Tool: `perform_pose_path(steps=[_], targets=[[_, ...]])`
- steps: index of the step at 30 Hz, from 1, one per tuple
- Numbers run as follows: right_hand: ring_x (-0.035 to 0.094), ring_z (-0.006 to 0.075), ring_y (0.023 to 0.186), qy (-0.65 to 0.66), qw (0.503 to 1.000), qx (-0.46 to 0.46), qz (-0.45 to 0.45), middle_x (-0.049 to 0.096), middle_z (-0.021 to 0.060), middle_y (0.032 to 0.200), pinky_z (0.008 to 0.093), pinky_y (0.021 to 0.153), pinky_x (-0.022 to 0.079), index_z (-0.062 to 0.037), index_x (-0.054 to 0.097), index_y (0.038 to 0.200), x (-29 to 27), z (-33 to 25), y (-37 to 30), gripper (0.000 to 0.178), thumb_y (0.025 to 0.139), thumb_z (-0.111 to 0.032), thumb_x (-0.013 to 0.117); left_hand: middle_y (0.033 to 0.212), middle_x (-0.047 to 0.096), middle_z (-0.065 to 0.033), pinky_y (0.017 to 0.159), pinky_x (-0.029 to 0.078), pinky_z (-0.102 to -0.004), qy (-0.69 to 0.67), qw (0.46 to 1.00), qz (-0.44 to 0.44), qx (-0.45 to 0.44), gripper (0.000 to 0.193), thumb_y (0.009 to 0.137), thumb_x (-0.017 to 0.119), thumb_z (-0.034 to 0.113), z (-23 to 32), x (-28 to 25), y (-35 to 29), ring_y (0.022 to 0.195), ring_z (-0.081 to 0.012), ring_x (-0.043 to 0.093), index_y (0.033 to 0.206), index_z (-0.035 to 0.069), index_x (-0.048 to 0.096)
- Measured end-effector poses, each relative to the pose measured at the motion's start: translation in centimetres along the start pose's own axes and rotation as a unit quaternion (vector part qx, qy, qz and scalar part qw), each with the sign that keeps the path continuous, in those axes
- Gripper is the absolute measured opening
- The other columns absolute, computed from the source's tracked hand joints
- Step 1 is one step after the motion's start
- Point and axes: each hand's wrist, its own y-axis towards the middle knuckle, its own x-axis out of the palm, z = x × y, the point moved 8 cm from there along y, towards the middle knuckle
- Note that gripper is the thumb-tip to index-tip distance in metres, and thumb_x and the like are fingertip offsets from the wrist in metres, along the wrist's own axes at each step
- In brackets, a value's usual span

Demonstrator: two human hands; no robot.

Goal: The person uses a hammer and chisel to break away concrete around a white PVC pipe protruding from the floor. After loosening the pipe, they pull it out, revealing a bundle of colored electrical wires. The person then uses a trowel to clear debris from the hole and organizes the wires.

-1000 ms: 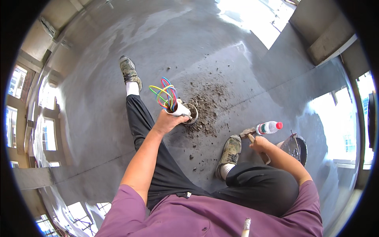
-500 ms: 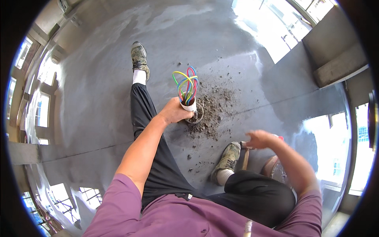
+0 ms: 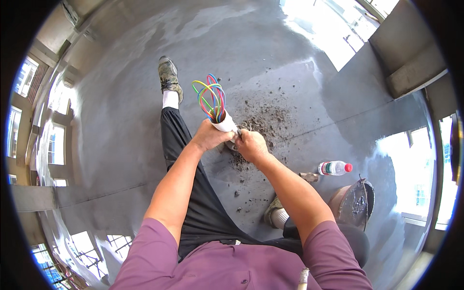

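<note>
My right hand [image 3: 251, 146] has left the hammer [image 3: 308, 177], now to its right, and joined my left hand [image 3: 209, 136], which grips the white pipe [image 3: 224, 123] with coloured wires [image 3: 213, 98]. Work there becomes two-handed; I can't tell whether the right grips anything.

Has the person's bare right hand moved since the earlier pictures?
Yes. Judged against the red-capped clear plastic bottle on the floor, the bare right hand has moved left and forward, to beside the white cylindrical pipe.
</note>
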Motion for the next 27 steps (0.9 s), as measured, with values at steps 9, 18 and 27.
perform_pose_path(steps=[9, 18, 27], targets=[[0.067, 0.0433, 0.079, 0.021, 0.996, 0.026, 0.079, 0.068, 0.0233, 0.08, 0.0513, 0.073, 0.054, -0.0006, 0.063, 0.082, -2.5, 0.5, 1.1, 0.025, 0.089, -0.025, 0.062, 0.095, 0.068, -0.0008, 0.079, 0.053, -0.0306, -0.017, 0.998, 0.041, -0.042, 0.026, 0.074, 0.076, 0.005, -0.2, 0.2, -0.3, 0.09, -0.011, 0.064, 0.099, 0.003, 0.066], [0.066, 0.019, 0.056, 0.246, 0.952, 0.136, 0.121, 0.065, 0.0111, 0.064, 0.0351, 0.059, 0.054, 0.0015, 0.064, 0.084, -10.7, 0.9, 2.4, 0.019, 0.088, -0.016, 0.058, 0.098, 0.072, -0.0075, 0.085, 0.054, -0.0346, 0.069, 0.996, 0.038, -0.03, 0.035, 0.075, 0.075, 0.021, 0.4, -0.1, -0.6, 0.094, -0.0176, 0.069, 0.105, 0.004, 0.068], [0.063, 0.0135, 0.065, 0.578, 0.776, 0.209, 0.145, 0.062, 0.0029, 0.079, 0.0274, 0.057, 0.054, -0.004, 0.06, 0.108, -6.7, 6.8, -2.9, 0.02, 0.095, -0.019, 0.063, 0.105, 0.068, -0.0036, 0.087, 0.053, -0.0322, -0.024, 0.996, 0.044, -0.069, 0.037, 0.077, 0.077, 0.009, -1.9, -1.1, 0.5, 0.098, -0.0143, 0.065, 0.111, 0.002, 0.065]])
